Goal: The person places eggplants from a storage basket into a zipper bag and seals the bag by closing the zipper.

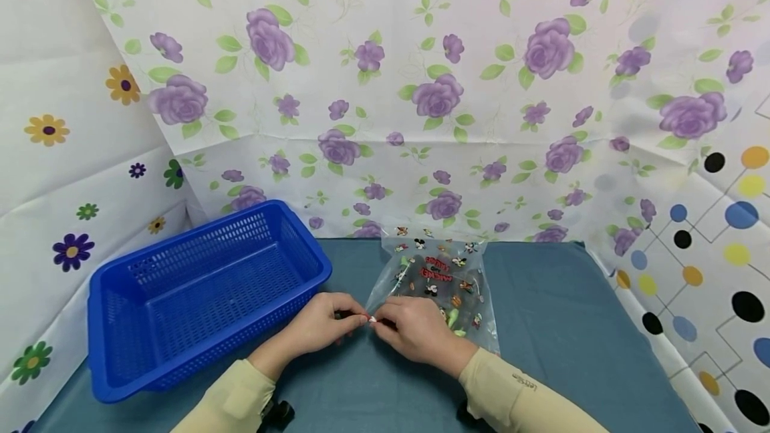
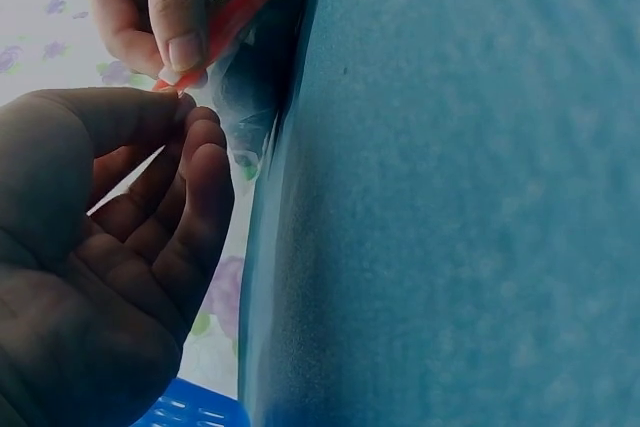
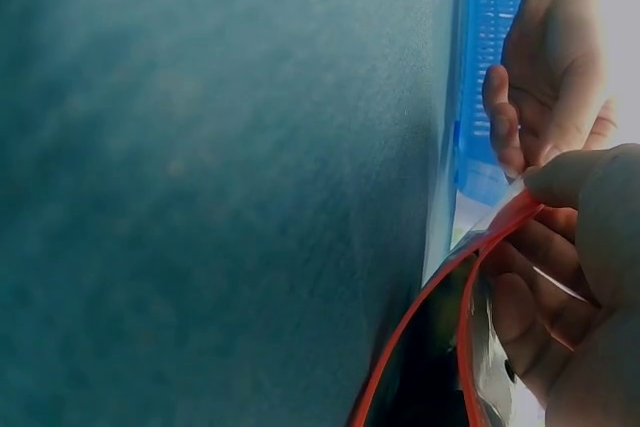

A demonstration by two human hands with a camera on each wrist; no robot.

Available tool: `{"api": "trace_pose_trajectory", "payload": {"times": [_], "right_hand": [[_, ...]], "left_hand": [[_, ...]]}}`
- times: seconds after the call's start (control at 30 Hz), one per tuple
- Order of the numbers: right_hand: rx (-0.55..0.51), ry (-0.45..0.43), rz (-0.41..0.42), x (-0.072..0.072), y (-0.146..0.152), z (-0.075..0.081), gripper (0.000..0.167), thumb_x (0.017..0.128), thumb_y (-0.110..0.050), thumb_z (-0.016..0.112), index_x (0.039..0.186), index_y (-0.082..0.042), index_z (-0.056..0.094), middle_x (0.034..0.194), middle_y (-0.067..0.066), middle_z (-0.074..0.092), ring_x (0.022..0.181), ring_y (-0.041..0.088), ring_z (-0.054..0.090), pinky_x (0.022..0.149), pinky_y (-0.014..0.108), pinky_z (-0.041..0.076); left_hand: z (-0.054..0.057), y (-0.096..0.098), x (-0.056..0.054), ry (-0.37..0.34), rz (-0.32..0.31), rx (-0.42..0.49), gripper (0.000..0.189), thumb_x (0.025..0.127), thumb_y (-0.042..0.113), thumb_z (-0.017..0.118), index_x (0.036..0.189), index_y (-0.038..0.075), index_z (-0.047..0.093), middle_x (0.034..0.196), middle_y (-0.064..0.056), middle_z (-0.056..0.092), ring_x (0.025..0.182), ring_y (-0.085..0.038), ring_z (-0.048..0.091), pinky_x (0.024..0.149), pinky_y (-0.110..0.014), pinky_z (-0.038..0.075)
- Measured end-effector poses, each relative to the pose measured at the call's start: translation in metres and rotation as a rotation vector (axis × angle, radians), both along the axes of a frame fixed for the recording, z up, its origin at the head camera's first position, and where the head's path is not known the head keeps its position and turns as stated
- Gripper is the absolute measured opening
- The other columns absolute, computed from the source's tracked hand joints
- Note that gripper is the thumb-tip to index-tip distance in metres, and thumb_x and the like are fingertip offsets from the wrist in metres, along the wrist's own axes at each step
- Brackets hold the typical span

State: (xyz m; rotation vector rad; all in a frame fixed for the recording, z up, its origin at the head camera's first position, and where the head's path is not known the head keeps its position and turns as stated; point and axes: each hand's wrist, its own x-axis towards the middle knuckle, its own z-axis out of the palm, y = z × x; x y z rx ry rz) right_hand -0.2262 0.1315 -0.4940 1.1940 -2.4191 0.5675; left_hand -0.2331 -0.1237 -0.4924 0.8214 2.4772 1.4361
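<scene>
A clear zip bag (image 1: 433, 279) printed with cartoon figures and red lettering lies on the teal cloth. Its red zip strip (image 3: 515, 209) runs along the mouth, and in the right wrist view the two red edges spread apart away from the corner. My left hand (image 1: 321, 323) pinches the end of that strip at the bag's corner between thumb and forefinger. Right beside it, my right hand (image 1: 418, 329) grips the same corner, thumb on the strip. Light green items (image 1: 453, 317) show through the plastic, partly behind the right hand.
A blue perforated basket (image 1: 210, 286) stands on the left, its near rim close to my left hand. The teal cloth (image 1: 559, 326) covers the table. Flowered sheeting (image 1: 361, 112) rises behind, with a dotted sheet (image 1: 710, 299) along the right side.
</scene>
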Motion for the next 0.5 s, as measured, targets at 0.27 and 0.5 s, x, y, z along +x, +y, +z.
{"api": "trace_pose_trajectory", "payload": {"times": [0.27,0.5], "right_hand": [[-0.002,-0.052,-0.003,0.0013,-0.0011,-0.0017,0.009,0.107,-0.024,0.078,0.1,-0.021,0.083,0.092,-0.008,0.075,0.072,0.002,0.065,0.064,0.023,0.055],[-0.001,-0.08,-0.008,0.0027,0.0001,-0.0018,0.008,0.106,-0.023,0.078,0.1,-0.021,0.083,0.09,-0.009,0.072,0.071,0.002,0.063,0.063,0.022,0.053]], "left_hand": [[-0.0003,-0.0007,-0.0003,0.055,-0.003,-0.026,0.012,0.109,0.019,0.077,0.105,0.021,0.088,0.079,0.006,0.068,0.053,-0.011,0.061,0.051,-0.032,0.057],[0.001,-0.0007,-0.0013,0.08,-0.023,-0.038,0.013,0.109,0.02,0.076,0.106,0.024,0.087,0.081,0.004,0.069,0.054,-0.012,0.062,0.052,-0.034,0.058]]}}
